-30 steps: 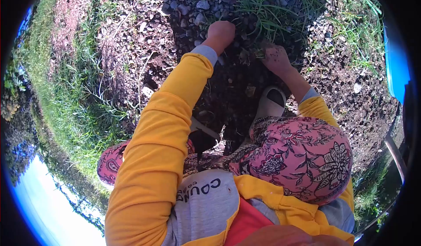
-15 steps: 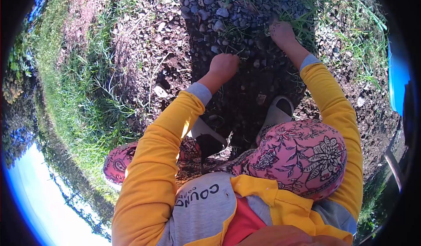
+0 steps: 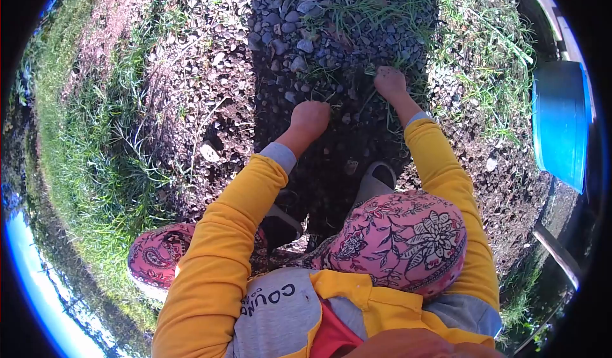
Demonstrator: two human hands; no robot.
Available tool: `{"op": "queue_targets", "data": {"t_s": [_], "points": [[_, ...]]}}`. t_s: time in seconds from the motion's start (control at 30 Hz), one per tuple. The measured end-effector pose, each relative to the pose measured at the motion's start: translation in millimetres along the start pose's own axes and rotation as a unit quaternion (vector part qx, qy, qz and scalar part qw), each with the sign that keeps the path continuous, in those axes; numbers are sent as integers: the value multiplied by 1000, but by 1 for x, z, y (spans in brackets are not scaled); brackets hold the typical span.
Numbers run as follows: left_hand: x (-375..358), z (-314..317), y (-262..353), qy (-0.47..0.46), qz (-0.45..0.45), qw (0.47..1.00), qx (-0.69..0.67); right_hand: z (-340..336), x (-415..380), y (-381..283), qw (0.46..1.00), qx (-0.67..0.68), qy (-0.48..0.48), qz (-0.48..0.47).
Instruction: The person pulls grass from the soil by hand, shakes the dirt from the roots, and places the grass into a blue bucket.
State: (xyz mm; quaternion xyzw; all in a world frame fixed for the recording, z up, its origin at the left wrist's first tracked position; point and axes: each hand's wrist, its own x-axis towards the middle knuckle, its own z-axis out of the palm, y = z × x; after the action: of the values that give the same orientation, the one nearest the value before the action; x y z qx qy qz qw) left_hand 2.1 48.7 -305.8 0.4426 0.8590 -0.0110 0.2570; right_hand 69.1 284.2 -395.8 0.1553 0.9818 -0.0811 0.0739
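Observation:
My left hand point(image 3: 310, 119) is closed in a fist low over dark, shaded soil point(image 3: 331, 135). Thin green blades show by its fingertips; what lies inside the fingers is hidden. Farther out and to the right, my right hand point(image 3: 390, 82) is closed too, with dirt on its skin. Green grass blades point(image 3: 370, 71) stick out beside its fingers. Ahead of both hands lie grey stones point(image 3: 299, 29) and a patch of loose grass point(image 3: 376, 10).
A blue tub point(image 3: 561, 122) stands at the right. Beneath it lies a wooden pole point(image 3: 556, 254). Tall grass point(image 3: 95, 160) grows along the left side. My grey shoe point(image 3: 377, 181) rests on the soil between my arms and knees.
The view has shifted, bringing more of the blue tub into sight. My right hand has come slightly nearer my body. Both hands stay closed.

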Motion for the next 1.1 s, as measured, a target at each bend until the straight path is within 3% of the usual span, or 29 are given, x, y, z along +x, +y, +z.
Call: {"op": "queue_targets", "data": {"t_s": [0.2, 0.3, 0.37, 0.5, 0.57, 0.67, 0.8, 0.87, 0.9, 1.0, 1.1], "points": [[-14, 0, -13, 18, -31, 999, -29, -8, -12, -10, 999, 28, 28, 24], [-15, 11, -24, 28, -31, 999, -30, -33, -61, -41, 989, 98, 54, 97], [-7, 18, -30, 47, -21, 998, -37, -34, -107, -51, 990, 108, -4, 93], [-2, 23, -26, 44, -37, 996, -67, -12, -164, -35, 991, 121, -13, 56], [-1, 17, -20, 52, -43, 995, -76, -32, -166, -35, 988, 144, -33, 54], [-4, -3, -8, 125, -33, 986, -101, -48, -150, -32, 968, 190, 159, 29], [-2, -34, 6, 190, -43, 971, -138, -38, -102, -23, 963, 74, 258, 12], [8, -17, 3, 171, -47, 975, -133, -19, -84, -24, 951, 44, 307, -3], [11, -6, 0, 161, -47, 977, -131, -13, -85, -24, 972, 40, 233, -15], [16, 24, -7, -63, -38, 996, -42, 5, -81, -17, 999, 26, 10, -46], [7, 14, 5, 63, -66, 989, -115, -23, -75, -24, 987, 94, 133, 6]]}}
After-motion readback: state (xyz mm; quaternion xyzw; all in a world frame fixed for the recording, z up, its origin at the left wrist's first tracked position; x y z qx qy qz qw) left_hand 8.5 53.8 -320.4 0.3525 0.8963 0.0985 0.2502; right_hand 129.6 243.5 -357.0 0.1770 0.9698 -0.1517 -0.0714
